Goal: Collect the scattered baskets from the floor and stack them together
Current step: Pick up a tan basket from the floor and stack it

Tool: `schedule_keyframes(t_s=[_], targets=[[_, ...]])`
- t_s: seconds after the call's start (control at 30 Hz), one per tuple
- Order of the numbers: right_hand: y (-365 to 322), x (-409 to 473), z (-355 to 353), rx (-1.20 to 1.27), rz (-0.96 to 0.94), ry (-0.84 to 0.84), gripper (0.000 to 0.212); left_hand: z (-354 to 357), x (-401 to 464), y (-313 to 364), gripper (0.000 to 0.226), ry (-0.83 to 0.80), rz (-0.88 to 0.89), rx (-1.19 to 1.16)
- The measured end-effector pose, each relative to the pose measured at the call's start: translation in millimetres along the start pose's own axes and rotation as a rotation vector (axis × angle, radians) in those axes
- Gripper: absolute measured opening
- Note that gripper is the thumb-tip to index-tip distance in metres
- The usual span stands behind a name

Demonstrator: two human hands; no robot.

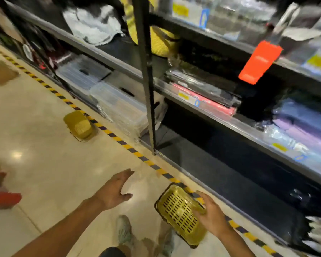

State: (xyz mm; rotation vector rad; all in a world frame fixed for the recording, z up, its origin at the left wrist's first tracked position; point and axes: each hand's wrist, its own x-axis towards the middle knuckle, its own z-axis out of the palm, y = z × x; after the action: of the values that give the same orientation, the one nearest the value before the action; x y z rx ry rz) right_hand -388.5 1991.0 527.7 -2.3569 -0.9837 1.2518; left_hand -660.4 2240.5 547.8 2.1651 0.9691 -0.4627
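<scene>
Everything's motion-blurred, so the orange tag (260,62) and yellow shelf labels aren't showing any readable writing. The right hand (212,217) is gripping a yellow basket (180,213), fingers curled round its rim, just this side of the striped floor tape (119,139). The left hand (115,190) is hovering beside it, fingers spread, holding nothing. A second yellow basket (79,125) is sitting farther along the tape.

1. Yellow slotted basket (181,214): tipped, perforated base facing up, dark handle at its rim, low by the striped floor tape.
2. Second yellow basket (79,125): upturned on the floor, farther along, just beside the tape.
</scene>
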Motion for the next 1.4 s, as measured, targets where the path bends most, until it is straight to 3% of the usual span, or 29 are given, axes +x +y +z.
schedule_keyframes(t_s=[0.27, 0.7, 0.93, 1.17, 1.4], targets=[[-204.7, 25.6, -1.5, -0.348, -0.415, -0.184, 0.074, -80.2, -153.5, -113.9, 0.088, 0.342, -0.243, 0.001], [-541.7, 31.2, 151.1, -0.600, -0.875, -0.318, 0.073, -161.3, -330.1, -306.7, 0.084, 0.673, -0.571, -0.145], [-657.3, 48.8, 206.6, -0.656, -0.950, -0.381, 0.079, -205.6, -351.5, -367.8, 0.082, 0.750, -0.595, -0.196], [-753.9, 120.6, 249.2, -0.714, -1.021, -0.381, 0.077, -270.4, -325.7, -449.3, 0.084, 0.739, -0.600, -0.145], [-868.0, 223.4, 288.5, -0.685, -0.970, -0.446, 0.077, -376.7, -278.9, -551.9, 0.083, 0.572, -0.669, -0.036]])
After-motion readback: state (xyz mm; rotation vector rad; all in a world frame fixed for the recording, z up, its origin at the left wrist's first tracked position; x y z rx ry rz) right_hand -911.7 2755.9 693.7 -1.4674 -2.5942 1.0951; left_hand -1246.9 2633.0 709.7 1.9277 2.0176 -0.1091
